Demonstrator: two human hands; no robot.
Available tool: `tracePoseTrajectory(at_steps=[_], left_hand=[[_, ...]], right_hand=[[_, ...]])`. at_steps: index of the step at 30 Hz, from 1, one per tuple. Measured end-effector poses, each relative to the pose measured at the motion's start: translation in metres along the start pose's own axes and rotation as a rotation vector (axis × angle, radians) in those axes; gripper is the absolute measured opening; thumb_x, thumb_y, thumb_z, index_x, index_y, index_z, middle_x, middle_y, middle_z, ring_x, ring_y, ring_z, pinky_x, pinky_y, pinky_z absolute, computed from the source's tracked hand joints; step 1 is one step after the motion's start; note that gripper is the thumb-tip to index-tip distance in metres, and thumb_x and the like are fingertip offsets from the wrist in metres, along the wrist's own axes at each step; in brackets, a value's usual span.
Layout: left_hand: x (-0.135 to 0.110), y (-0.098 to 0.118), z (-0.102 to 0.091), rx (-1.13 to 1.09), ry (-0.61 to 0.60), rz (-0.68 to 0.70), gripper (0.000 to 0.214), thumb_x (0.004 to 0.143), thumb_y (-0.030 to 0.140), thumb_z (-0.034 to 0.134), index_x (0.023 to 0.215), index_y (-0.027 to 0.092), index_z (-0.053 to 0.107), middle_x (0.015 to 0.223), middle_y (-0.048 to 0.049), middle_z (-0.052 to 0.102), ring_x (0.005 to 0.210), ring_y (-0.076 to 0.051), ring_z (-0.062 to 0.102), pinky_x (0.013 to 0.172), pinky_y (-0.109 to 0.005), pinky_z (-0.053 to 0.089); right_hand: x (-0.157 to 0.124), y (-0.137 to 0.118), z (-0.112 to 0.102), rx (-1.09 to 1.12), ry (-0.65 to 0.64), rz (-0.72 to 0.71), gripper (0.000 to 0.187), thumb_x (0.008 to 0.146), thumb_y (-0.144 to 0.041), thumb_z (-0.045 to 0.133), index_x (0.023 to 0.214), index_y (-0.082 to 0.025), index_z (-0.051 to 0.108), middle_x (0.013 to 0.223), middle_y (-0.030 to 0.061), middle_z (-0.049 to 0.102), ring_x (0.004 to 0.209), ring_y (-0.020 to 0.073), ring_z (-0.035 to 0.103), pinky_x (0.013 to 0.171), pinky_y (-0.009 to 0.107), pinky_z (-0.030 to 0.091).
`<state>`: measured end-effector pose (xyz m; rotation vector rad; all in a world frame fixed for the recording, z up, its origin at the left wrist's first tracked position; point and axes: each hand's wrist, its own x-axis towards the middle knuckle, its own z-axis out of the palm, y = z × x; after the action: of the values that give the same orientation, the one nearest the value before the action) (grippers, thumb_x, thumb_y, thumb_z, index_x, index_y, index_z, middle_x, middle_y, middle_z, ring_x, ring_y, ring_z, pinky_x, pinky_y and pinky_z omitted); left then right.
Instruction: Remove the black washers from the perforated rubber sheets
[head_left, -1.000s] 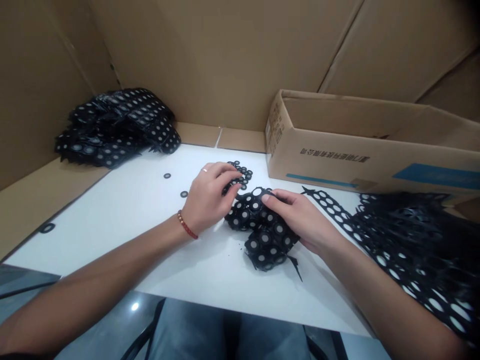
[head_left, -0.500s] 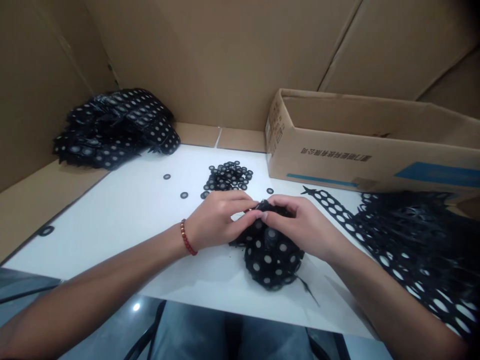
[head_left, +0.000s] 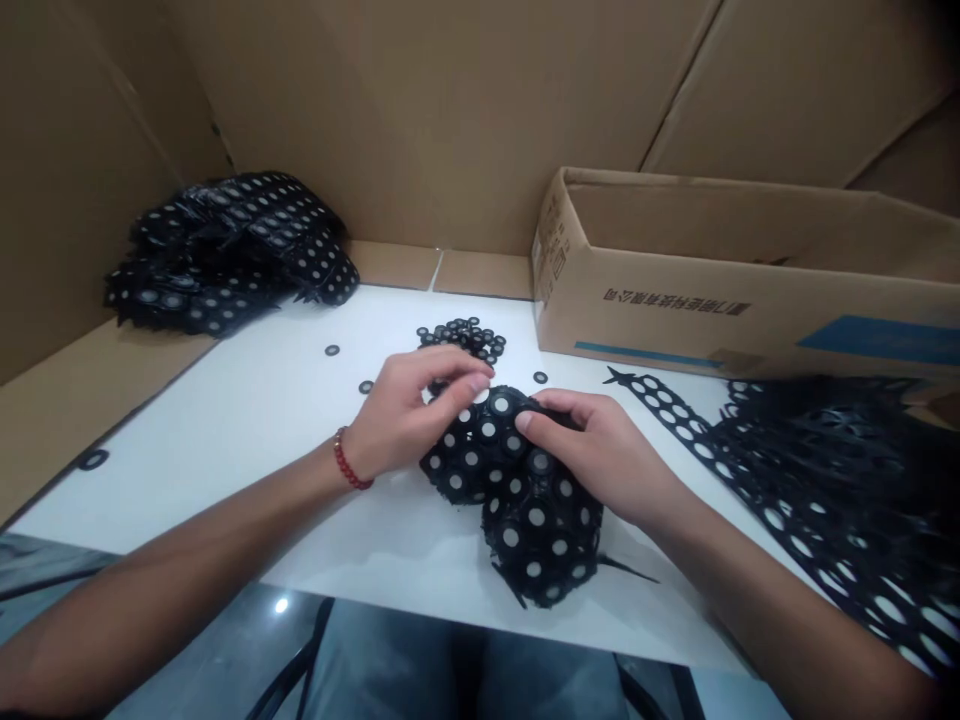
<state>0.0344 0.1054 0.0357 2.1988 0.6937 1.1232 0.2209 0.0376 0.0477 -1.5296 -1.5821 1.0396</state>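
Observation:
A floppy black perforated sheet with pale round dots lies bunched and folded on the white table top. My right hand grips its upper right part, thumb on top and fingers behind. My left hand is at the sheet's upper left edge, thumb and forefinger closed together; whatever is between them is too small to make out. Just behind my left hand is a heap of small black rings, partly covered by the fingers. A few single rings lie scattered near it.
A large pile of dotted black sheets sits at the back left. On the right, punched-out black sheets with open holes lie before a long cardboard box. Cardboard walls enclose the back. One ring is at the left edge.
My left hand has moved left and slightly up, away from my right fingertips. The sheet has opened out between the hands, showing more dots. My right hand keeps its hold.

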Motion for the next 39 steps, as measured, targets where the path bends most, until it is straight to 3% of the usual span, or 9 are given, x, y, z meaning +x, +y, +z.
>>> tracePoseTrajectory(at_steps=[4, 7, 14, 23, 27, 31, 33, 37, 39], left_hand=[[-0.002, -0.006, 0.005, 0.177, -0.164, 0.253, 0.018, 0.085, 0.027, 0.058, 0.093, 0.014, 0.068, 0.089, -0.0091, 0.071, 0.081, -0.018, 0.064, 0.075, -0.03, 0.052], [-0.005, -0.007, 0.009, 0.189, -0.213, 0.3, 0.02, 0.088, 0.019, 0.049, 0.089, 0.012, 0.068, 0.084, -0.0091, 0.071, 0.077, -0.017, 0.063, 0.072, -0.03, 0.052], [-0.007, -0.001, 0.01, -0.036, -0.187, 0.021, 0.024, 0.09, 0.02, 0.047, 0.088, 0.016, 0.07, 0.09, -0.0062, 0.072, 0.084, -0.015, 0.066, 0.079, -0.029, 0.053], [-0.01, 0.009, 0.017, -0.064, -0.014, -0.072, 0.022, 0.088, 0.023, 0.052, 0.079, 0.015, 0.07, 0.076, -0.0037, 0.071, 0.069, -0.013, 0.063, 0.067, -0.025, 0.051], [-0.001, -0.001, 0.017, -0.013, 0.088, -0.268, 0.029, 0.087, 0.028, 0.05, 0.067, 0.014, 0.064, 0.064, -0.0017, 0.066, 0.061, -0.013, 0.059, 0.06, -0.024, 0.048], [0.009, -0.029, 0.008, 0.009, 0.189, -0.481, 0.033, 0.087, 0.037, 0.05, 0.071, 0.014, 0.067, 0.065, -0.0038, 0.069, 0.062, -0.016, 0.063, 0.062, -0.027, 0.05], [0.01, -0.038, 0.003, 0.112, 0.2, -0.406, 0.029, 0.087, 0.036, 0.052, 0.08, 0.015, 0.07, 0.076, -0.0055, 0.072, 0.071, -0.018, 0.066, 0.069, -0.031, 0.052], [0.008, -0.031, 0.001, 0.345, 0.113, 0.022, 0.023, 0.083, 0.024, 0.058, 0.101, 0.016, 0.07, 0.11, -0.0091, 0.068, 0.104, -0.023, 0.06, 0.094, -0.039, 0.045], [0.006, -0.022, 0.003, 0.323, 0.065, 0.15, 0.024, 0.084, 0.021, 0.057, 0.104, 0.014, 0.068, 0.112, -0.0109, 0.067, 0.106, -0.022, 0.059, 0.095, -0.039, 0.045]], right_hand=[[0.002, 0.004, 0.0, 0.086, -0.036, -0.024, 0.02, 0.082, -0.037, 0.056, 0.075, -0.02, 0.064, 0.077, -0.0004, 0.062, 0.075, 0.0158, 0.054, 0.07, 0.027, 0.041], [0.001, 0.005, 0.002, 0.106, -0.056, -0.026, 0.023, 0.083, -0.038, 0.055, 0.074, -0.019, 0.064, 0.075, 0.0001, 0.061, 0.073, 0.0152, 0.053, 0.069, 0.026, 0.042], [0.001, 0.004, 0.004, 0.127, -0.028, -0.065, 0.02, 0.084, -0.035, 0.056, 0.087, -0.021, 0.07, 0.085, 0.0006, 0.068, 0.082, 0.0169, 0.06, 0.077, 0.028, 0.045], [-0.01, 0.005, 0.02, 0.011, 0.14, -0.178, 0.02, 0.087, -0.034, 0.055, 0.096, -0.026, 0.07, 0.093, -0.0004, 0.071, 0.089, 0.019, 0.064, 0.082, 0.029, 0.047], [-0.008, 0.004, 0.021, -0.003, 0.174, -0.105, 0.018, 0.084, -0.038, 0.058, 0.082, -0.023, 0.068, 0.081, -0.0002, 0.069, 0.076, 0.0176, 0.061, 0.07, 0.027, 0.046], [0.001, 0.007, 0.014, -0.005, 0.154, 0.082, 0.035, 0.081, -0.047, 0.058, 0.059, -0.02, 0.056, 0.058, -0.0013, 0.055, 0.056, 0.0132, 0.048, 0.054, 0.026, 0.039], [0.004, 0.011, 0.012, 0.034, 0.134, 0.156, 0.039, 0.079, -0.052, 0.058, 0.059, -0.019, 0.054, 0.057, -0.0017, 0.054, 0.054, 0.0124, 0.046, 0.053, 0.025, 0.038], [0.007, 0.019, 0.012, 0.154, 0.102, 0.236, 0.043, 0.076, -0.06, 0.057, 0.066, -0.018, 0.06, 0.063, 0.0013, 0.06, 0.055, 0.0135, 0.049, 0.051, 0.026, 0.038], [0.007, 0.022, 0.013, 0.197, 0.102, 0.231, 0.045, 0.074, -0.062, 0.058, 0.069, -0.017, 0.062, 0.066, 0.0024, 0.061, 0.057, 0.014, 0.049, 0.05, 0.026, 0.038]])
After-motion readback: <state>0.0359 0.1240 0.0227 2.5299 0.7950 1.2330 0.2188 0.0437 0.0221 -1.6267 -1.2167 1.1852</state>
